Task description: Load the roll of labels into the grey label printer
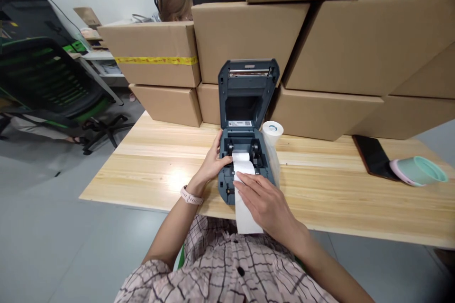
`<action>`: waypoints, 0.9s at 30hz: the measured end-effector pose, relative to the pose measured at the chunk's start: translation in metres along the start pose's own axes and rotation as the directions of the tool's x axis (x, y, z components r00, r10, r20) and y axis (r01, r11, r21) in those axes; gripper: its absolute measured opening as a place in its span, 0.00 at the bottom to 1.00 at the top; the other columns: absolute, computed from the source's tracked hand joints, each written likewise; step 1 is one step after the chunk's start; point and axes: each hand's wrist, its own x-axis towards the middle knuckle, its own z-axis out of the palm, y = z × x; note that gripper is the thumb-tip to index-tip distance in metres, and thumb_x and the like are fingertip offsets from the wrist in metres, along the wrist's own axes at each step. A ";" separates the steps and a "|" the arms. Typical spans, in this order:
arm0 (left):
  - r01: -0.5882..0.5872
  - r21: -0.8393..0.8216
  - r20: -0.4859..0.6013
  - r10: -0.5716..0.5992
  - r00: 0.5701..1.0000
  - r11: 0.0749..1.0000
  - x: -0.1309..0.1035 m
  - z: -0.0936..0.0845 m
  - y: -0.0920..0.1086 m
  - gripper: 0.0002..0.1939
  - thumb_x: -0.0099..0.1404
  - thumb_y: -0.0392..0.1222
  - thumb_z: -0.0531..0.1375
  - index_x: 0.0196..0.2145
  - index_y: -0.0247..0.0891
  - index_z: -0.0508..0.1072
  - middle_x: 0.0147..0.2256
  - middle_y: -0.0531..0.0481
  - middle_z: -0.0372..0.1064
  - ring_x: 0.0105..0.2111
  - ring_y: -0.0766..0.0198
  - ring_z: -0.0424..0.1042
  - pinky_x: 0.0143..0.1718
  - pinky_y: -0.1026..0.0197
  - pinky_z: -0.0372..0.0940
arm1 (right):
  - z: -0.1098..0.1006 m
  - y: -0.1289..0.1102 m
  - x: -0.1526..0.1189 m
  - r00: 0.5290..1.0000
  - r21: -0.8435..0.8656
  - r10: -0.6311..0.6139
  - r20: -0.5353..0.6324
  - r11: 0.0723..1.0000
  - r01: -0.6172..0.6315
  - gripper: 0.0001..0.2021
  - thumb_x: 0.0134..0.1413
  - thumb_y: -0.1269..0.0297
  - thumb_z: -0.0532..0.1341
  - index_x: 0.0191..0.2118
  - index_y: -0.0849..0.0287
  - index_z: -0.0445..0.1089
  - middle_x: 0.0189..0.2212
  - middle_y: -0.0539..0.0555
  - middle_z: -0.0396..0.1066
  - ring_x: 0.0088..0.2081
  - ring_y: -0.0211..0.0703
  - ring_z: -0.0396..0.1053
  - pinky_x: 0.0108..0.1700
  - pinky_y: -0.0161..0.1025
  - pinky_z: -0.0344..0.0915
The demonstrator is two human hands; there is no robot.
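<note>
A dark grey label printer (pixel 224 184) stands on the table before me, its lid (pixel 245 86) raised upright. Inside it sits a white label roll (pixel 241 156). From the roll a white strip (pixel 247 220) runs toward me and hangs past the printer's front. My left hand (pixel 212 163) grips the printer's left side, fingers along the outer wall and thumb over the rim near the roll. My right hand (pixel 265 199) lies across the strip with its fingers stretched out, touching the paper; its thumb is hidden.
A second white roll (pixel 273 132) stands just right of the printer. Cardboard boxes (pixel 245 28) are stacked behind it. At the right lie a black phone (pixel 375 156) and a tipped green-and-pink cup (pixel 415 170). A black chair (pixel 46 75) is at left; a person's head (pixel 174 2) shows behind the boxes.
</note>
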 end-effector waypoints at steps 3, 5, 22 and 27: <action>0.000 0.026 0.002 0.000 1.000 1.000 -0.001 0.000 0.001 0.54 0.57 0.46 0.67 0.74 0.38 0.45 0.70 0.38 0.56 0.70 0.44 0.55 0.71 0.45 0.52 | 0.000 -0.002 -0.003 1.000 0.023 0.021 0.003 1.000 -0.021 0.20 0.68 0.71 0.56 0.62 0.54 0.69 0.59 0.62 0.74 0.58 0.58 0.73 0.56 0.59 0.76; 0.005 0.038 0.001 -0.005 1.000 0.999 -0.001 -0.001 0.002 0.54 0.57 0.47 0.68 0.74 0.38 0.45 0.70 0.38 0.56 0.70 0.44 0.55 0.71 0.44 0.51 | -0.001 -0.003 -0.006 1.000 0.041 0.028 0.011 0.999 -0.028 0.20 0.68 0.70 0.56 0.63 0.54 0.69 0.60 0.62 0.73 0.61 0.58 0.72 0.57 0.60 0.76; 0.071 -0.046 -0.129 -0.077 0.989 0.996 0.002 -0.003 -0.001 0.40 0.69 0.57 0.59 0.72 0.41 0.51 0.73 0.42 0.50 0.73 0.50 0.50 0.73 0.47 0.47 | -0.072 0.026 0.016 0.980 0.285 0.159 -0.123 0.951 -0.118 0.25 0.69 0.57 0.58 0.69 0.38 0.59 0.68 0.51 0.62 0.67 0.52 0.64 0.67 0.61 0.66; 0.120 -0.091 -0.145 -0.132 0.981 0.989 0.001 -0.006 0.002 0.39 0.71 0.59 0.57 0.72 0.42 0.51 0.72 0.42 0.54 0.71 0.48 0.54 0.70 0.46 0.53 | -0.109 0.096 0.122 0.901 0.360 0.252 -0.352 0.925 -0.118 0.30 0.70 0.44 0.53 0.72 0.48 0.52 0.72 0.54 0.53 0.72 0.53 0.54 0.72 0.57 0.54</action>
